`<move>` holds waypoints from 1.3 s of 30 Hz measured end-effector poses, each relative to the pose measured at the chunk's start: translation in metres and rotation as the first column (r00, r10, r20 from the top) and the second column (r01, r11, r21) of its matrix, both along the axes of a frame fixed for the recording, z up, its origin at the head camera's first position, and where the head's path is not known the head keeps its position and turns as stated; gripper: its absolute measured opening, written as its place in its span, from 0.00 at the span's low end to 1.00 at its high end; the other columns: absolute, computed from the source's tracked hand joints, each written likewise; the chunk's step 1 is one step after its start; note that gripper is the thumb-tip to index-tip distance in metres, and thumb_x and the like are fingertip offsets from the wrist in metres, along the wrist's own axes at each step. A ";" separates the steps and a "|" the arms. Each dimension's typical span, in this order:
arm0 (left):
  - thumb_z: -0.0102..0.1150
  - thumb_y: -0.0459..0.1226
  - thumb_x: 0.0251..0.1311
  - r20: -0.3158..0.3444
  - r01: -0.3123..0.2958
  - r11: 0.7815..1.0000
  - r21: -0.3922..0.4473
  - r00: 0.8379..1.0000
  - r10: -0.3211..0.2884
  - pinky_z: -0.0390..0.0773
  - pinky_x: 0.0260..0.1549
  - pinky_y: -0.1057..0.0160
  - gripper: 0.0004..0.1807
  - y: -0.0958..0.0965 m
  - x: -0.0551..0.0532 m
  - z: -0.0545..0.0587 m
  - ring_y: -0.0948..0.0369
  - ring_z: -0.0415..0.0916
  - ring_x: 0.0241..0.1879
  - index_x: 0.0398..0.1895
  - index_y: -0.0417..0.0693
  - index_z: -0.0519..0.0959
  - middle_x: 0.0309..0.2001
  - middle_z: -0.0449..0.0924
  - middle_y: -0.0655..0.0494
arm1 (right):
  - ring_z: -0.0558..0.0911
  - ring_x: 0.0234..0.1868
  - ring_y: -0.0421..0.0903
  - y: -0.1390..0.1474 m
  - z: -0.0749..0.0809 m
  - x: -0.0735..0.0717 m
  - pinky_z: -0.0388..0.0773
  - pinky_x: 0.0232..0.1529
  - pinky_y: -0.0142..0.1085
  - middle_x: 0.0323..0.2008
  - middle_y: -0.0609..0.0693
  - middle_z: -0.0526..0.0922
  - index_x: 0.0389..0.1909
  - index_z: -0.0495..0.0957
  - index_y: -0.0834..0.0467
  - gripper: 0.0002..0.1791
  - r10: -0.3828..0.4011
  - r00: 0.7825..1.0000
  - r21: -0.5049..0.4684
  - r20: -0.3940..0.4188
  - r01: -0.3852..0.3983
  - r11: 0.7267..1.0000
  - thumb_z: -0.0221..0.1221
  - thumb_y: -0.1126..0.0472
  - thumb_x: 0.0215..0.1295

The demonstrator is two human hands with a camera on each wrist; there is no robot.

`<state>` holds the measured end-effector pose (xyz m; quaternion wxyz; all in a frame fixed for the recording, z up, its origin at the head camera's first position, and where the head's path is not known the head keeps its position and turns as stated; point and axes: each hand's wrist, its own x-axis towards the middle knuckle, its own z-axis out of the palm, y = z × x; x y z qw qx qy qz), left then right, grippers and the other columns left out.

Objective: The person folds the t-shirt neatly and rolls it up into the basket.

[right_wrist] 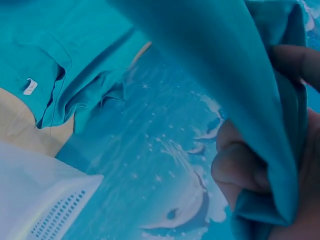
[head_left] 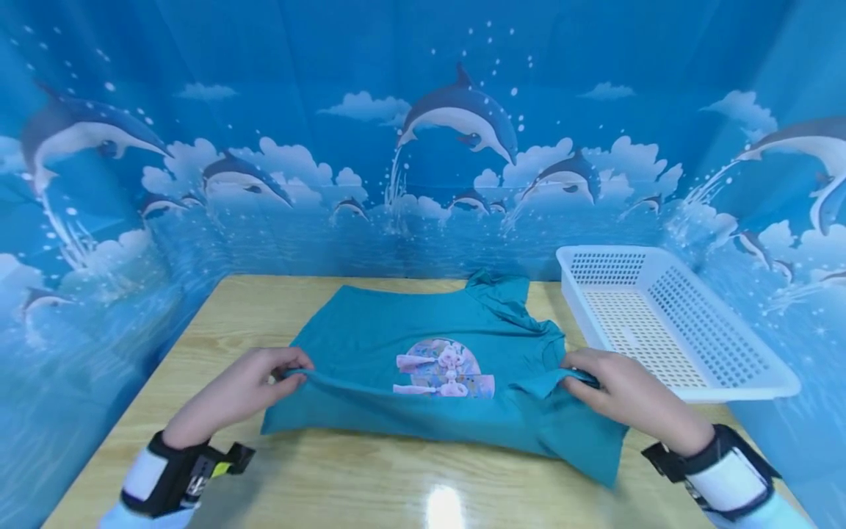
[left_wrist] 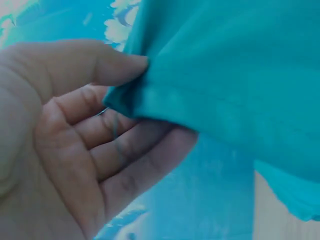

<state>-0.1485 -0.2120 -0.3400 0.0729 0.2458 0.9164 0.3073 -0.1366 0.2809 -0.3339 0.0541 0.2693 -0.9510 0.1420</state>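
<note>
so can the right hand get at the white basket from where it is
Probably yes: the basket sits close by the right hand, and nothing seems to block the way. That hand is gripping the shirt, though, so it would likely have to let go first.

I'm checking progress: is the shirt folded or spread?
Mostly spread: the shirt lies wide, print showing; left hand and right hand hold its near side raised.
</note>
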 end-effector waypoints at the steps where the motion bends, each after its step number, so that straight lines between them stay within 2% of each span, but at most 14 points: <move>1: 0.53 0.34 0.66 -0.005 -0.011 1.000 0.008 1.000 0.011 0.74 0.28 0.67 0.09 0.001 -0.006 -0.002 0.70 0.72 0.30 0.45 0.46 0.80 0.36 0.80 0.60 | 0.66 0.24 0.30 -0.002 -0.001 -0.007 0.65 0.26 0.29 0.26 0.34 0.71 0.33 0.75 0.43 0.04 0.006 1.000 0.011 0.011 -0.006 1.000 0.57 0.56 0.67; 6: 0.52 0.36 0.67 0.004 -0.054 0.998 0.042 0.999 0.054 0.72 0.28 0.65 0.10 0.002 -0.032 -0.019 0.64 0.71 0.31 0.46 0.44 0.80 0.39 0.81 0.54 | 0.65 0.23 0.33 -0.010 -0.009 -0.041 0.62 0.25 0.31 0.22 0.37 0.67 0.27 0.70 0.45 0.09 0.042 0.998 0.065 0.048 -0.045 0.997 0.55 0.57 0.69; 11: 0.51 0.36 0.67 0.005 -0.083 0.996 0.038 0.997 0.083 0.76 0.39 0.58 0.11 -0.001 -0.058 -0.047 0.56 0.77 0.43 0.48 0.42 0.79 0.45 0.81 0.49 | 0.69 0.25 0.37 -0.019 -0.019 -0.075 0.65 0.28 0.33 0.22 0.40 0.70 0.31 0.74 0.48 0.07 0.058 0.990 0.104 0.129 -0.072 0.992 0.53 0.57 0.70; 15: 0.51 0.37 0.68 0.053 -0.108 0.993 0.051 0.993 0.105 0.76 0.42 0.54 0.12 -0.003 -0.077 -0.070 0.54 0.76 0.46 0.48 0.42 0.79 0.47 0.80 0.48 | 0.80 0.34 0.44 -0.023 -0.025 -0.098 0.74 0.33 0.38 0.32 0.48 0.81 0.42 0.79 0.55 0.09 0.031 0.978 0.111 0.207 -0.055 0.992 0.51 0.58 0.71; 18: 0.50 0.36 0.68 0.098 -0.132 0.989 0.060 0.987 0.125 0.75 0.44 0.53 0.12 -0.003 -0.085 -0.083 0.53 0.74 0.47 0.48 0.42 0.79 0.48 0.79 0.47 | 0.82 0.46 0.51 -0.026 -0.031 -0.112 0.76 0.41 0.43 0.43 0.54 0.83 0.49 0.79 0.58 0.14 -0.003 0.961 0.115 0.276 -0.030 0.993 0.50 0.58 0.72; 22: 0.50 0.37 0.68 0.124 -0.164 0.985 0.059 0.980 0.156 0.74 0.45 0.52 0.12 -0.001 -0.091 -0.093 0.54 0.74 0.48 0.47 0.42 0.79 0.48 0.79 0.48 | 0.78 0.53 0.58 -0.032 -0.044 -0.131 0.75 0.50 0.49 0.51 0.60 0.80 0.55 0.76 0.61 0.18 -0.086 0.932 0.173 0.352 0.026 0.985 0.46 0.56 0.74; 26: 0.51 0.36 0.67 0.127 -0.192 0.980 0.057 0.975 0.184 0.73 0.43 0.55 0.10 0.000 -0.095 -0.099 0.55 0.73 0.45 0.45 0.43 0.80 0.46 0.79 0.49 | 0.74 0.59 0.61 -0.037 -0.060 -0.148 0.72 0.56 0.52 0.58 0.63 0.75 0.62 0.70 0.64 0.23 -0.181 0.907 0.230 0.380 0.097 0.968 0.44 0.54 0.75; 28: 0.52 0.36 0.66 0.131 -0.198 0.979 0.057 0.973 0.189 0.73 0.41 0.57 0.10 0.000 -0.096 -0.102 0.56 0.73 0.43 0.44 0.42 0.80 0.44 0.79 0.49 | 0.73 0.59 0.61 -0.040 -0.067 -0.155 0.71 0.55 0.52 0.59 0.64 0.74 0.62 0.70 0.65 0.23 -0.214 0.896 0.231 0.388 0.130 0.964 0.45 0.54 0.75; 30: 0.53 0.35 0.65 0.136 -0.205 0.977 0.059 0.971 0.195 0.72 0.38 0.59 0.09 0.000 -0.097 -0.105 0.57 0.73 0.41 0.43 0.41 0.80 0.42 0.78 0.50 | 0.77 0.53 0.60 -0.041 -0.075 -0.161 0.73 0.49 0.49 0.52 0.63 0.78 0.55 0.74 0.65 0.21 -0.240 0.889 0.225 0.390 0.160 0.961 0.46 0.54 0.74; 32: 0.55 0.34 0.64 0.132 -0.217 0.975 0.054 0.969 0.208 0.72 0.35 0.61 0.09 0.000 -0.097 -0.108 0.58 0.72 0.37 0.43 0.41 0.79 0.39 0.78 0.50 | 0.79 0.42 0.56 -0.040 -0.082 -0.164 0.74 0.41 0.45 0.42 0.61 0.80 0.45 0.78 0.64 0.18 -0.270 0.889 0.219 0.370 0.198 0.955 0.47 0.54 0.73; 35: 0.57 0.34 0.62 0.087 -0.246 0.969 0.011 0.966 0.244 0.72 0.33 0.60 0.12 0.003 -0.094 -0.110 0.56 0.72 0.36 0.47 0.40 0.77 0.38 0.76 0.48 | 0.72 0.29 0.50 -0.037 -0.087 -0.161 0.68 0.30 0.41 0.31 0.57 0.75 0.35 0.77 0.62 0.14 -0.300 0.913 0.187 0.275 0.256 0.949 0.50 0.55 0.71; 37: 0.59 0.35 0.61 0.003 -0.280 0.958 -0.056 0.960 0.281 0.75 0.36 0.55 0.17 0.007 -0.088 -0.108 0.51 0.73 0.41 0.52 0.39 0.75 0.44 0.75 0.42 | 0.71 0.29 0.49 -0.036 -0.086 -0.152 0.68 0.29 0.40 0.32 0.57 0.73 0.37 0.77 0.63 0.12 -0.316 0.930 0.144 0.190 0.292 0.946 0.52 0.57 0.70; 39: 0.60 0.37 0.60 -0.089 -0.304 0.945 -0.119 0.951 0.295 0.76 0.42 0.48 0.22 0.012 -0.078 -0.103 0.44 0.71 0.50 0.56 0.38 0.73 0.52 0.71 0.35 | 0.73 0.32 0.50 -0.037 -0.082 -0.137 0.70 0.30 0.42 0.36 0.60 0.74 0.42 0.77 0.64 0.13 -0.315 0.943 0.100 0.110 0.305 0.947 0.55 0.57 0.67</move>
